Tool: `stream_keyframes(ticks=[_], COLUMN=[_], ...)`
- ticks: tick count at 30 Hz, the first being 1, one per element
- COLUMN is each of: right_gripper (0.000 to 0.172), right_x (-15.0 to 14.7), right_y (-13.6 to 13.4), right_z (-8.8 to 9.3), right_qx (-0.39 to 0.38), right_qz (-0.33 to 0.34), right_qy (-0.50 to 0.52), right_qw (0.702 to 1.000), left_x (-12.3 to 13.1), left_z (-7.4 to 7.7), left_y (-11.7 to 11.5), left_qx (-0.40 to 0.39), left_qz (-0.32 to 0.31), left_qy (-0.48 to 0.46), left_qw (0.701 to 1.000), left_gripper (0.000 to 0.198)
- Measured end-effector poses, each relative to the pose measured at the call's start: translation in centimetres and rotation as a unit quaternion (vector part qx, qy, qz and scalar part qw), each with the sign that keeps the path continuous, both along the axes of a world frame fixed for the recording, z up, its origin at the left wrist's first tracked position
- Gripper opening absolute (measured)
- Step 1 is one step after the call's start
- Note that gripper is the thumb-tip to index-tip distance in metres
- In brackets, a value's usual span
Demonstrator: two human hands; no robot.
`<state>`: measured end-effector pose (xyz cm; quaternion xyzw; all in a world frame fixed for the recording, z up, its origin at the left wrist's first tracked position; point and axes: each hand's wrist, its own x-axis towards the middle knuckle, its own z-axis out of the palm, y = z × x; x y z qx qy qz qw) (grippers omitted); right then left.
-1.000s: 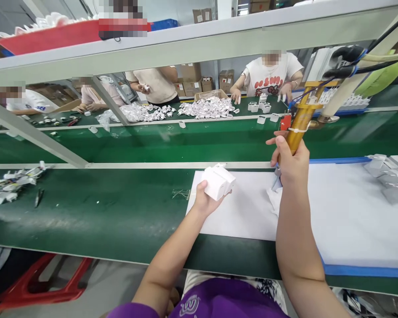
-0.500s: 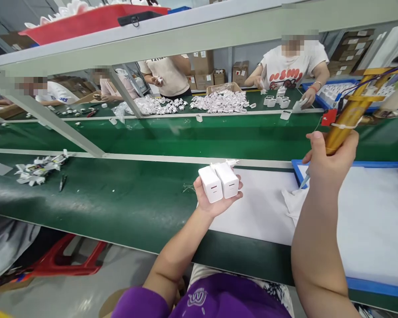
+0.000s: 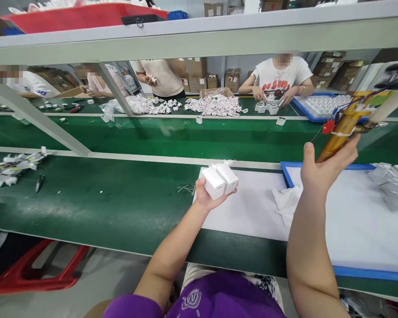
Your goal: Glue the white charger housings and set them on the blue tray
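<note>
Left hand: my left hand [image 3: 208, 199] sits just left of centre, its fingers curled shut around two white charger blocks [image 3: 220, 180], held side by side and touching, faces tilted up toward me.
Charger blocks: I see them raised off the white mat [image 3: 248, 212], over its far left corner; a slot shows on the nearer block's face.
Right hand: my right hand [image 3: 325, 165] is at about 3 o'clock from the blocks, well apart from them, palm open, thumb up and fingers spread.
Golden tool: the gold-coloured hanging driver [image 3: 338, 137] leans just behind my right fingers; I cannot tell whether they touch it, and they are not closed on it. A red tag [image 3: 328, 126] hangs on its upper part.
Cloth: a crumpled white rag [image 3: 287, 201] lies on the mat at 6 o'clock from my right hand.
Mat edge: a blue frame [image 3: 287, 170] borders the mat's right section.
Belt: green conveyor [image 3: 119, 203] under everything; loose white parts [image 3: 9, 165] at 9 o'clock.
Far side: co-workers stand at 12 o'clock behind heaps of white plugs [image 3: 215, 106].
</note>
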<state>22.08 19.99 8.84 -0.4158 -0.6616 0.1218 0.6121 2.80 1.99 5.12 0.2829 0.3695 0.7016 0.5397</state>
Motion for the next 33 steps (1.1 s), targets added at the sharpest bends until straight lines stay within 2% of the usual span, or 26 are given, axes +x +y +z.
stream_keyframes(ticks=[2, 3, 4, 5, 7, 9, 11, 13, 17, 20, 22, 25, 28, 33], right_gripper=[0.082, 0.077, 0.071, 0.062, 0.040, 0.030, 0.040, 0.056, 0.073, 0.083, 0.087, 0.090, 0.088, 0.082], right_x=[0.2, 0.1, 0.0, -0.2, -1.0, -2.0, -2.9, -3.6, -4.4, -4.6, -5.0, -5.9, -6.9, -7.6], right_y=[-1.4, -2.4, -3.7, -5.1, -8.2, -11.0, -12.9, -13.6, -11.8, -9.1, -7.7, -6.7, -6.9, -7.4], right_z=[-0.5, -0.9, -1.5, -2.3, -4.3, -6.7, -8.9, -10.6, -12.4, -12.6, -12.3, -11.8, -11.6, -11.5], right_qx=[0.072, 0.098, 0.102, 0.087, -0.006, -0.100, -0.152, -0.185, -0.244, -0.272, -0.279, -0.273, -0.259, -0.236], right_qz=[-0.058, -0.064, -0.036, 0.014, 0.156, 0.280, 0.345, 0.371, 0.361, 0.325, 0.297, 0.261, 0.235, 0.218], right_qy=[-0.011, 0.000, 0.010, 0.022, 0.020, -0.034, -0.081, -0.105, -0.122, -0.128, -0.134, -0.147, -0.155, -0.153], right_qw=[0.996, 0.993, 0.994, 0.996, 0.987, 0.954, 0.923, 0.904, 0.892, 0.897, 0.903, 0.914, 0.924, 0.934], left_x=[-0.3, -0.4, -0.3, -0.2, 0.3, 0.9, 1.3, 1.6, 1.9, 2.3, 2.6, 2.6, 2.1, 0.4], left_z=[-1.0, -1.6, -2.2, -2.7, -3.7, -4.4, -4.9, -5.4, -6.0, -6.5, -6.8, -7.4, -8.0, -9.0], left_y=[0.5, 0.8, 1.1, 1.3, 1.8, 2.1, 2.4, 2.4, 2.4, 2.4, 2.5, 2.7, 3.1, 3.5], left_qx=[0.001, -0.008, -0.024, -0.044, -0.091, -0.129, -0.155, -0.175, -0.177, -0.147, -0.142, -0.162, -0.168, -0.128], left_qz=[0.021, 0.043, 0.069, 0.097, 0.146, 0.185, 0.222, 0.239, 0.173, 0.112, 0.092, 0.109, 0.127, 0.120], left_qy=[0.028, 0.058, 0.099, 0.148, 0.249, 0.326, 0.372, 0.391, 0.395, 0.368, 0.341, 0.334, 0.344, 0.356], left_qw=[0.999, 0.997, 0.992, 0.983, 0.953, 0.918, 0.888, 0.871, 0.885, 0.911, 0.924, 0.922, 0.915, 0.918], left_gripper=[0.080, 0.076, 0.073, 0.071, 0.070, 0.070, 0.073, 0.075, 0.074, 0.064, 0.054, 0.040, 0.026, 0.025])
